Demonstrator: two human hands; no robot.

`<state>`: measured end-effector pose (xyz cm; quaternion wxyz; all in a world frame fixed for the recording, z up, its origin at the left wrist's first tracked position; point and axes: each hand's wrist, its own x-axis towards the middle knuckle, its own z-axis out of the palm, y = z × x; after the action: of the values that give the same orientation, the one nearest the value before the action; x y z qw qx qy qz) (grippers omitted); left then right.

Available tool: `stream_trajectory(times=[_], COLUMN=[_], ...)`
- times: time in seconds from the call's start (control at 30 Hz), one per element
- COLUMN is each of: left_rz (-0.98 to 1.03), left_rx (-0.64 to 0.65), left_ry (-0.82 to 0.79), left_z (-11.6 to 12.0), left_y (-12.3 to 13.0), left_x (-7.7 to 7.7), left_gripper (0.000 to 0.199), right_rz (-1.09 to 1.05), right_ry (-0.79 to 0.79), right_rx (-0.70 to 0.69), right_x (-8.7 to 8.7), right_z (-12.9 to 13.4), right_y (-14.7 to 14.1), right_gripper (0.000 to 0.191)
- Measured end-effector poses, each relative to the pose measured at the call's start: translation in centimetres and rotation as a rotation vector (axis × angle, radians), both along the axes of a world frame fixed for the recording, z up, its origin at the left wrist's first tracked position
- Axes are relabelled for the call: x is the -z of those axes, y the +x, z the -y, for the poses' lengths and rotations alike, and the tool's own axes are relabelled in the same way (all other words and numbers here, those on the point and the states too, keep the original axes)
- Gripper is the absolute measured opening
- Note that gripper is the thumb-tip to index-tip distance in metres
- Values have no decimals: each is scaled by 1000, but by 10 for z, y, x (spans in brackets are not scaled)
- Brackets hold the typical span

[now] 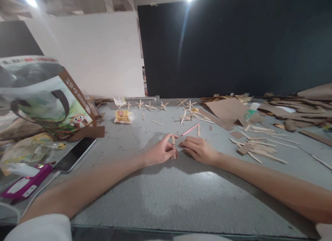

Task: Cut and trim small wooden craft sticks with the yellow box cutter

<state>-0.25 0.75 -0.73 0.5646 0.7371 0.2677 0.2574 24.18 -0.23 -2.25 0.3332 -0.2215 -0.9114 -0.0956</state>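
My left hand (166, 149) is closed with thumb and fingers around a short wooden craft stick (173, 141), held roughly upright above the grey table. Just to its right, my right hand (199, 150) has its fingers curled together and pointing toward that stick. Whatever lies under those fingertips is hidden. Beyond my right hand lie a pink-and-white patterned pen-like stick (190, 129) and a single short craft stick (199, 130).
Several crossed-stick pieces (163, 106) stand along the back. Loose craft sticks (267, 151) and brown cardboard (223, 111) lie at right. On the left are a phone (75, 154), a purple device (28, 184), a large printed bag (46, 99) and a yellow packet (123, 117).
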Motion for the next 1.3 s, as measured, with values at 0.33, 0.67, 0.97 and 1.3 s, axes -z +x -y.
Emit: stream_trajectory(times=[0.33,0.67,0.97,1.3], left_rz=[-29,-11,-18,-2], left_rx=[-15,16,15,23], left_ry=[-20,-13,1,-18], left_z=[1,0,0,-3], left_y=[3,2,3,5], left_x=[-2,-4,-3,1], left_gripper=[50,48,52,52], right_rz=[104,104,104,123], right_ry=[-213,-163,-138,-140], right_rx=[43,18,-3,-12], right_x=[6,6,3,-2], right_z=[-7,-8,-7,-3], right_y=[-1,0,0,-1], right_gripper=[31,36,38,36])
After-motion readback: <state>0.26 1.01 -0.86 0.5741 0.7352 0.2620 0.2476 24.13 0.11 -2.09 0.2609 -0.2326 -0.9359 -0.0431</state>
